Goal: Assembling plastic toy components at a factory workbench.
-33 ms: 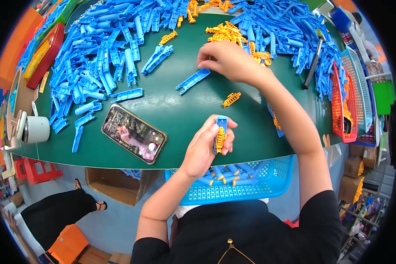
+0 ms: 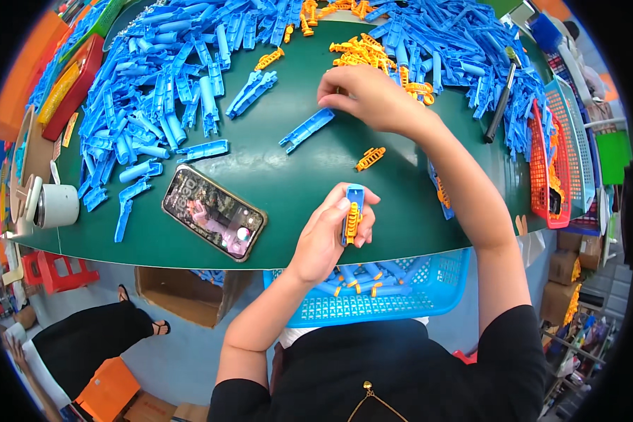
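Observation:
My left hand (image 2: 317, 243), near the table's front edge, is closed around a blue plastic half-shell (image 2: 356, 193). An orange ribbed plastic insert (image 2: 352, 224) lies in that shell, under my thumb. Farther out, my right hand (image 2: 368, 98) has its fingers curled together; whatever they hold is hidden. Just below its fingertips lies another blue half-shell (image 2: 307, 131), hollow side up; whether they touch it I cannot tell. Between my hands a loose orange insert (image 2: 370, 159) rests on the green table (image 2: 274, 165). Part of another blue-and-orange piece (image 2: 441, 191) shows beside my right forearm.
Blue shells (image 2: 144, 91) heap at left and far right, with orange inserts (image 2: 362, 53) between. A phone (image 2: 214, 213) lies left, near a white mug (image 2: 56, 205). A black-handled tool (image 2: 501, 105) and red basket (image 2: 541, 169) are right. A blue basket (image 2: 429, 299) sits below the edge.
My right hand has shifted very slightly to the right, and the blue half-shell below it slightly to the left. My left hand keeps its place and hold.

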`<move>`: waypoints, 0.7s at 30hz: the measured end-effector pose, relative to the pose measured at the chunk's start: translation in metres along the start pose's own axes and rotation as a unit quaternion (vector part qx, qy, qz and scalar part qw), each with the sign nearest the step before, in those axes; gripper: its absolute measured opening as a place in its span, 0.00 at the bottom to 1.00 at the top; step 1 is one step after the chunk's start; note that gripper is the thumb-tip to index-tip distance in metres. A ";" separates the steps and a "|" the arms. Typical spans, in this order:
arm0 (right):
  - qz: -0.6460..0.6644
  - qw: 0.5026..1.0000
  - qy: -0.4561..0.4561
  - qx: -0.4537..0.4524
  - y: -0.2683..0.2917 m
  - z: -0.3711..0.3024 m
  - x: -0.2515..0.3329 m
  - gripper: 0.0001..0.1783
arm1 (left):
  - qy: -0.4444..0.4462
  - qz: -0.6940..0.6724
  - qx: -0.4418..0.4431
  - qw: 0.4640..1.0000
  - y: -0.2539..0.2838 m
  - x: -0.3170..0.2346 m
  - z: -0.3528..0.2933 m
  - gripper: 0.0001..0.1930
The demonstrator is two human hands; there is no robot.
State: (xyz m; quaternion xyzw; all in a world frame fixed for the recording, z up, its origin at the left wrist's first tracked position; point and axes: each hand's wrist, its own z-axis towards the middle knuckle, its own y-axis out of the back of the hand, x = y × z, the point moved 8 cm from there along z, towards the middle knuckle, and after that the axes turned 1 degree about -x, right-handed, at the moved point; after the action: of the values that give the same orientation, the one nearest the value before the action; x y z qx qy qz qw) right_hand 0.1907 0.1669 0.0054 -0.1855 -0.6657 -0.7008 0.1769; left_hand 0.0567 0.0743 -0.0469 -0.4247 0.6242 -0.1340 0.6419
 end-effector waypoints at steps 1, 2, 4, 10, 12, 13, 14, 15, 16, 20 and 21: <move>0.040 0.999 0.010 -0.031 0.008 -0.004 0.001 0.09 | 0.002 -0.001 0.003 1.000 -0.001 0.001 0.000 0.18; 0.081 0.995 0.020 -0.062 0.016 -0.009 0.002 0.10 | 0.002 -0.004 0.003 1.000 -0.001 0.001 0.000 0.18; 0.157 0.985 0.022 -0.064 0.025 -0.018 -0.001 0.09 | -0.002 -0.004 0.000 1.000 -0.002 -0.001 -0.001 0.18; 0.377 0.923 -0.080 0.017 0.017 -0.054 -0.005 0.11 | -0.002 0.010 -0.008 1.000 0.000 0.001 -0.001 0.18; 0.406 0.909 -0.094 -0.001 0.021 -0.064 -0.008 0.11 | -0.009 0.008 -0.009 1.000 0.000 0.000 0.000 0.18; 0.418 0.902 -0.105 -0.016 0.025 -0.071 -0.012 0.11 | -0.017 0.006 -0.015 1.000 0.000 -0.001 0.000 0.17; 0.414 0.903 -0.106 -0.046 0.035 -0.078 -0.014 0.11 | -0.022 0.012 -0.016 1.000 0.000 -0.001 0.001 0.17; 0.410 0.902 -0.107 -0.076 0.048 -0.085 -0.018 0.12 | -0.022 0.010 -0.015 1.000 -0.002 -0.002 0.002 0.17; 0.400 0.907 -0.081 -0.100 0.062 -0.094 -0.022 0.11 | -0.023 0.005 -0.016 1.000 -0.004 -0.001 0.004 0.17; 0.238 0.924 -0.149 -0.258 0.114 -0.143 -0.056 0.12 | -0.039 -0.031 -0.010 0.999 0.002 -0.002 0.002 0.17; 0.182 0.919 -0.188 -0.293 0.129 -0.162 -0.069 0.14 | -0.039 -0.033 -0.008 0.999 0.003 -0.004 0.000 0.17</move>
State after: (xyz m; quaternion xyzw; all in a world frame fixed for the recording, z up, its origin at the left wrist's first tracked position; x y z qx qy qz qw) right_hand 0.3102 -0.0013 0.0763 -0.4758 -0.4060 -0.7723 0.1108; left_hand 0.0550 0.0787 -0.0467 -0.4552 0.5855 -0.1334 0.6574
